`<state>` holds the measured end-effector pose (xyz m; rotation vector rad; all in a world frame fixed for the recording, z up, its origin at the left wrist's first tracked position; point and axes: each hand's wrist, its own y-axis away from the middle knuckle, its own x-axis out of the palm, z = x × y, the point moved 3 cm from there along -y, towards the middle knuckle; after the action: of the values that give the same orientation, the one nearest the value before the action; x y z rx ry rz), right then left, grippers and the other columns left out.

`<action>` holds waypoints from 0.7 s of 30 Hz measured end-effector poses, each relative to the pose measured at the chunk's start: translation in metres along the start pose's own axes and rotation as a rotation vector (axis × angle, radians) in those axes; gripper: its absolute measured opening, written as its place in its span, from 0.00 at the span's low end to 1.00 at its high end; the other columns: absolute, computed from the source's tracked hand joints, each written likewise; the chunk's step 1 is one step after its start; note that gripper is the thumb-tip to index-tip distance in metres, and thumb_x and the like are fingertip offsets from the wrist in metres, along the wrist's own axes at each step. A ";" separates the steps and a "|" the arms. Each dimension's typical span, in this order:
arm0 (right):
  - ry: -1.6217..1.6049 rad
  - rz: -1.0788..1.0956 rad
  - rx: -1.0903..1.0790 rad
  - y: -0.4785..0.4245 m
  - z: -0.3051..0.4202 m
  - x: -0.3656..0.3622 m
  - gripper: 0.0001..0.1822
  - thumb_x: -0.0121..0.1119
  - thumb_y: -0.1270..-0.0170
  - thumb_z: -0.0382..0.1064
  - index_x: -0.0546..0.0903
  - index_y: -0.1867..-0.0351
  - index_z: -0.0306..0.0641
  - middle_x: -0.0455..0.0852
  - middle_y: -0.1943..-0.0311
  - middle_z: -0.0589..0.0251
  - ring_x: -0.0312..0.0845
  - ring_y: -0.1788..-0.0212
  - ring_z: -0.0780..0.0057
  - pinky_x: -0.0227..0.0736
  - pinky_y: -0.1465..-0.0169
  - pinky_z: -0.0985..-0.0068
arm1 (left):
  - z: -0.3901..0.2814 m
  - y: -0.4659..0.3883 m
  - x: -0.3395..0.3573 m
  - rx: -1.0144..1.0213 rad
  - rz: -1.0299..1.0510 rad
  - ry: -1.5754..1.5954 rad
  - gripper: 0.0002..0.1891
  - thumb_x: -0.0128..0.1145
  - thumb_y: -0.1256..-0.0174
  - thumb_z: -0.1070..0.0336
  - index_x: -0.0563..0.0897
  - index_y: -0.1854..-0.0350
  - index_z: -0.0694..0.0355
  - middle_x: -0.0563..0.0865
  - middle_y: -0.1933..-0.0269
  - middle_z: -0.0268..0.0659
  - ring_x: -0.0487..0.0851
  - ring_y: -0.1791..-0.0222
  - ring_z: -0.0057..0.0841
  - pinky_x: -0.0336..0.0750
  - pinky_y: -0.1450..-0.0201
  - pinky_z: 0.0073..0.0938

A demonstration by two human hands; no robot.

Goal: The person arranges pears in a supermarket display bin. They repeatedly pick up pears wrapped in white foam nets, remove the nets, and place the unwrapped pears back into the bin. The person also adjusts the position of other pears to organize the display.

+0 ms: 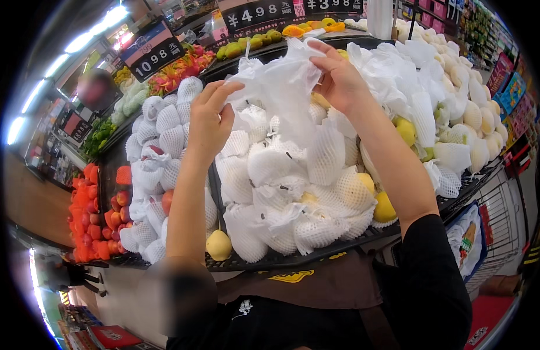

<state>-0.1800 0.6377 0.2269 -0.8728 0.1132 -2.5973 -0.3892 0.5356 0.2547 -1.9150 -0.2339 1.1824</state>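
A thin white translucent wrapper (289,89) hangs over a black crate of pears. My right hand (342,81) pinches its upper right side between thumb and fingers. At the wrapper's left side is my left hand (212,118), fingers bent and thumb apart; its fingertips meet the wrapper's edge, but whether they grip it is unclear. Below both hands, pears in white foam net sleeves (292,197) are heaped, several with dark stems poking out. One bare yellow pear (218,246) sits at the crate's front edge, and a yellow fruit (384,207) shows at the right.
Foam-sleeved fruit (171,118) and red apples (117,214) fill the left side. More white wrappers (394,74) lie over fruit at right. Price signs (257,15) stand behind. A wire shopping cart (497,218) is close on my right. Another person (84,278) stands at lower left.
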 end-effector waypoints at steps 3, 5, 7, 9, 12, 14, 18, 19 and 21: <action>-0.121 0.109 -0.048 0.011 0.015 0.018 0.20 0.46 0.35 0.30 0.69 0.41 0.41 0.80 0.58 0.65 0.80 0.59 0.75 0.75 0.53 0.76 | 0.004 0.008 0.011 -0.023 0.121 0.123 0.18 0.50 0.49 0.81 0.77 0.54 0.63 0.81 0.55 0.39 0.79 0.55 0.28 0.72 0.53 0.25; -0.149 0.215 -0.077 0.017 0.023 0.030 0.20 0.46 0.35 0.29 0.69 0.41 0.40 0.80 0.55 0.63 0.80 0.55 0.72 0.75 0.49 0.75 | 0.004 0.014 0.020 -0.189 0.196 0.357 0.21 0.51 0.48 0.81 0.73 0.49 0.62 0.80 0.53 0.38 0.77 0.53 0.26 0.71 0.51 0.24; -0.090 0.331 -0.062 0.020 0.030 0.040 0.20 0.48 0.37 0.29 0.67 0.42 0.33 0.77 0.50 0.57 0.77 0.47 0.67 0.74 0.44 0.74 | -0.003 0.021 0.029 -0.474 0.259 0.661 0.26 0.52 0.47 0.81 0.68 0.43 0.61 0.78 0.49 0.38 0.76 0.48 0.26 0.72 0.51 0.22; -0.029 0.380 -0.067 0.019 0.028 0.044 0.21 0.49 0.38 0.29 0.66 0.42 0.30 0.76 0.48 0.55 0.76 0.46 0.66 0.73 0.44 0.74 | 0.005 0.030 0.042 -0.562 0.220 0.814 0.28 0.54 0.47 0.80 0.65 0.41 0.64 0.76 0.48 0.38 0.76 0.50 0.24 0.73 0.53 0.22; 0.340 0.317 -0.027 0.017 0.026 0.036 0.24 0.52 0.41 0.29 0.64 0.43 0.25 0.77 0.50 0.52 0.79 0.49 0.67 0.76 0.48 0.76 | -0.004 0.037 0.048 -0.726 0.158 1.017 0.30 0.56 0.49 0.80 0.62 0.40 0.67 0.75 0.47 0.39 0.77 0.54 0.23 0.75 0.55 0.21; 0.594 0.235 -0.032 0.015 0.029 0.028 0.18 0.55 0.41 0.30 0.73 0.50 0.27 0.81 0.55 0.54 0.82 0.58 0.72 0.77 0.57 0.81 | -0.015 0.034 0.050 -0.807 0.153 1.103 0.32 0.57 0.50 0.80 0.61 0.39 0.67 0.75 0.47 0.38 0.78 0.55 0.23 0.75 0.56 0.21; 1.366 0.102 -0.224 0.012 0.044 0.022 0.08 0.60 0.43 0.39 0.82 0.69 0.37 0.82 0.61 0.61 0.79 0.68 0.77 0.71 0.66 0.83 | -0.024 0.038 0.048 -0.788 0.050 1.160 0.36 0.59 0.51 0.80 0.60 0.37 0.62 0.76 0.49 0.38 0.79 0.55 0.23 0.75 0.56 0.21; 1.451 0.108 -0.384 0.014 0.048 0.022 0.09 0.61 0.43 0.41 0.82 0.69 0.38 0.82 0.62 0.61 0.78 0.66 0.77 0.70 0.64 0.81 | -0.027 0.037 0.049 -0.750 -0.007 1.171 0.36 0.59 0.52 0.80 0.60 0.36 0.61 0.77 0.49 0.38 0.79 0.54 0.23 0.75 0.55 0.21; 1.607 0.116 -0.710 0.019 0.055 0.020 0.11 0.62 0.44 0.43 0.81 0.68 0.38 0.81 0.65 0.61 0.77 0.64 0.75 0.69 0.61 0.78 | -0.035 0.035 0.047 -0.699 0.048 1.255 0.36 0.61 0.50 0.76 0.62 0.36 0.57 0.77 0.51 0.37 0.79 0.55 0.22 0.76 0.55 0.21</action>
<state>-0.1555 0.6146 0.2786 1.2040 1.4327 -2.4032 -0.3444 0.5200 0.2051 -2.8855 0.1162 -0.3072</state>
